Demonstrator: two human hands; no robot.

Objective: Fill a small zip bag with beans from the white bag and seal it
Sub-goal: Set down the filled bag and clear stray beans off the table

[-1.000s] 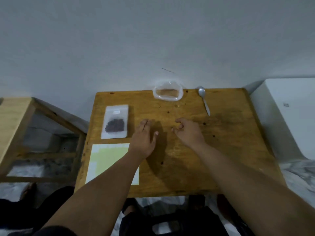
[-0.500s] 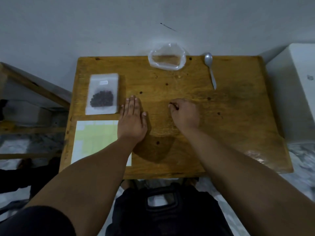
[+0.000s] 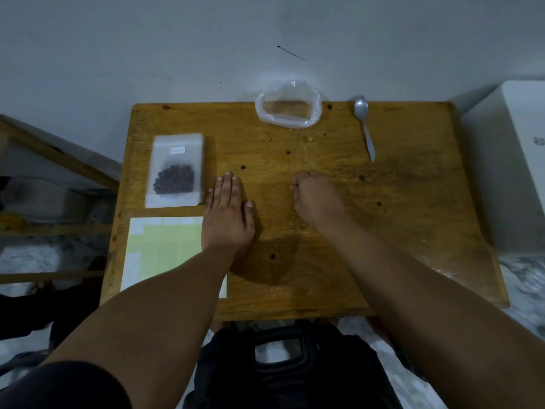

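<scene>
Head view: yellow-green sheet (image 3: 160, 249) at lower left of table (image 3: 413, 231); left hand (image 3: 227, 214) flat on wood, fingers straight; right hand (image 3: 317, 199) closed in fist beside it; white bag (image 3: 176, 169) with dark beans at left; clear bag (image 3: 287, 106), spoon (image 3: 365, 125) upper centre.

On the worktop (image 3: 413, 231), the zip bag (image 3: 177, 172) lies left with a sheet (image 3: 162, 252) just before it; at the far edge sits a plastic bag (image 3: 287, 121), a spoon (image 3: 364, 125) right of it.

Flat left hand (image 3: 227, 214) and curled right hand (image 3: 317, 199) on wooden table (image 3: 413, 231)
</scene>
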